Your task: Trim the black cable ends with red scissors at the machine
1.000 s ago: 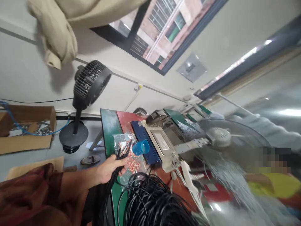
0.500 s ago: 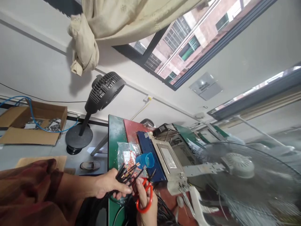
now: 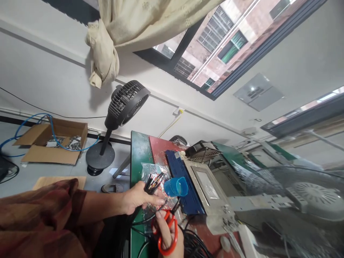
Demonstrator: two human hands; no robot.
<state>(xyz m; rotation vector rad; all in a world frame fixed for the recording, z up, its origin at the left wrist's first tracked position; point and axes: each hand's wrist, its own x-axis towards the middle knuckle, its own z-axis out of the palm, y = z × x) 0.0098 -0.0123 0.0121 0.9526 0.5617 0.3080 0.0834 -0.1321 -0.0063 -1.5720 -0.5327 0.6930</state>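
Over green bench edge (image 3: 137, 154): left hand (image 3: 137, 197) fisted round black cable bundle (image 3: 152, 181), stripped ends up. Right hand (image 3: 168, 233) gripping red-handled scissors (image 3: 168, 229) just below, blades near cables. Blue cup (image 3: 176, 186) beside.

Desk (image 3: 138, 150): your green-edged landmark.
Black fan (image 3: 126, 102): on the floor just left of your desk.
Cardboard box (image 3: 52, 141): farther left, beyond the fan.
Blue cup (image 3: 176, 187): on your desk.
Curtain (image 3: 107, 57): knotted above the fan.

Small workshop: cluttered workbench (image 3: 138, 152), machine (image 3: 206, 179), cable coils (image 3: 193, 243).
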